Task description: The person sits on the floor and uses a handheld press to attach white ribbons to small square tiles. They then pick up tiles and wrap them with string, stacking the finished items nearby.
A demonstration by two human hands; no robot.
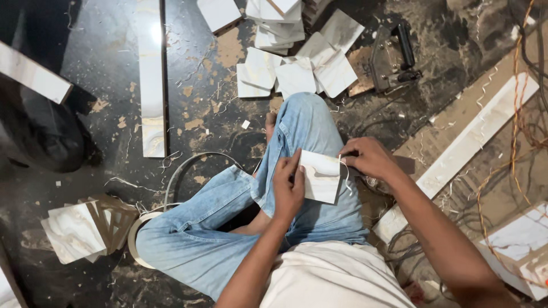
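Held piece: a small square panel (321, 177) with a white marbled face is seen at the centre of the frame, resting over the thigh of the person's jeans (228, 222).
Left hand: the left hand (288, 191) is closed on the panel's left edge, with the fingers laid along that edge and the thumb pressed onto its face.
Right hand: the right hand (370, 158) is curled at the panel's upper right corner; a thin pale strip (346, 174) is seen hanging from that corner, but whether it is pinched between the fingers cannot be told.
Legs: the legs are folded on the floor, with one knee pointed toward the upper centre of the frame.
Loose pile: a heap of similar marbled squares (297, 71) is spread on the dark floor in the upper centre, just beyond the knee.
Stacked squares: a second stack of marbled panels (74, 231) is seen at the lower left, well apart from the hands.
Long strips: one narrow marbled board (151, 74) is laid upright in the upper left; another long board (479, 131) is angled across the right side, near the right forearm.
Tool: a dark metal tool (394, 57) is lying in the upper right, beside the loose pile.
Wires: orange cables (522, 114) are tangled along the right edge.
Floor: the dark floor (103, 148) is scattered with shavings and pale curls.
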